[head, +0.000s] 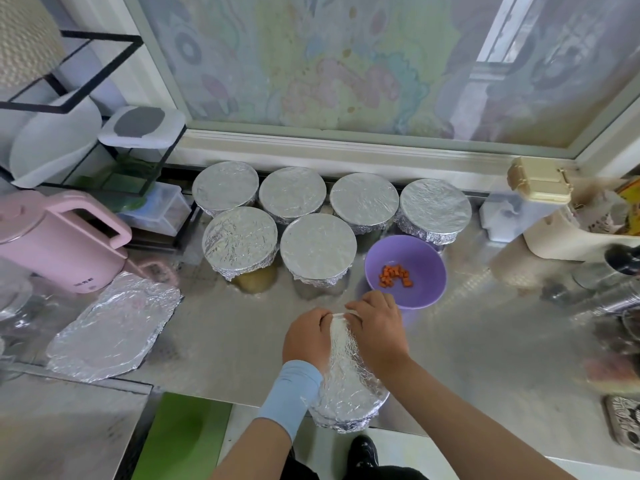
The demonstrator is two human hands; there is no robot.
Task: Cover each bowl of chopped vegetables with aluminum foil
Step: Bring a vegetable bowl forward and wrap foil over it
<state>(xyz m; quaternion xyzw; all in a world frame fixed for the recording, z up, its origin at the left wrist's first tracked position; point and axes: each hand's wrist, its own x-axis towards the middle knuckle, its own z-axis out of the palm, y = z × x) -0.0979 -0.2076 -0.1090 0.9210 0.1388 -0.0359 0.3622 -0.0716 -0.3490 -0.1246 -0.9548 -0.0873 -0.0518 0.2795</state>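
Near the counter's front edge stands a bowl wrapped in aluminum foil [346, 379]. My left hand [306, 336] and my right hand [377, 329] both rest on its top, fingers curled over the foil at the far rim. Just behind them sits an uncovered purple bowl [420, 289] holding chopped carrot pieces [394, 271]. Several foil-covered bowls [318, 245] stand in two rows behind. A loose sheet of foil [114, 323] lies flat at the left.
A pink kettle [52, 244] stands at the left beside a black wire rack [114, 161] with containers. Beige and clear containers [540, 202] and metal items crowd the right. A window runs along the back. The steel counter [485, 358] drops off at the front.
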